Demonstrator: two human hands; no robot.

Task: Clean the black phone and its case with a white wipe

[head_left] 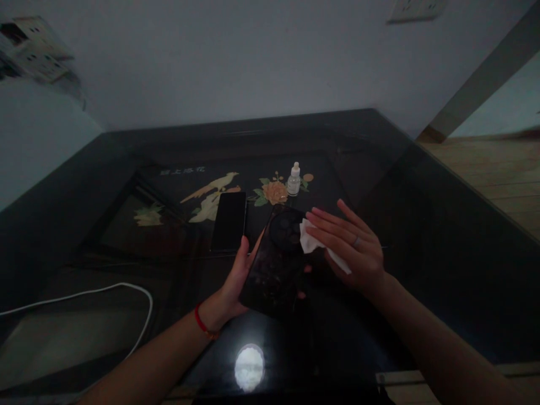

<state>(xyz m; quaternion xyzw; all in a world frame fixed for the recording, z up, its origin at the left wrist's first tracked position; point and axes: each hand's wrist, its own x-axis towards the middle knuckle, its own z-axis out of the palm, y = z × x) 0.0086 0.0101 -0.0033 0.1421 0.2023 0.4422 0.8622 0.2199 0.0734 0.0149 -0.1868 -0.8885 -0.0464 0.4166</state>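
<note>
My left hand (237, 281) is closed around a dark phone (274, 275), gripping it by its edges. The phone's back faces up, with a large round camera module near its top. In my right hand (354, 247) is a white tissue (311, 239), held under the fingers at the phone's upper right edge; whether it touches the phone I cannot tell. A second black phone (229, 222) lies flat on the table beyond my left hand. Behind the held phone stands a small clear dropper bottle (293, 181) with a white cap, upright.
The dark glossy tabletop (354, 152) bears a bird and flower pattern and reflects a bright light. A white cable (105, 289) curves across the left side. Wall sockets (42, 56) are at the upper left, and the wall (236, 67) borders the table's back.
</note>
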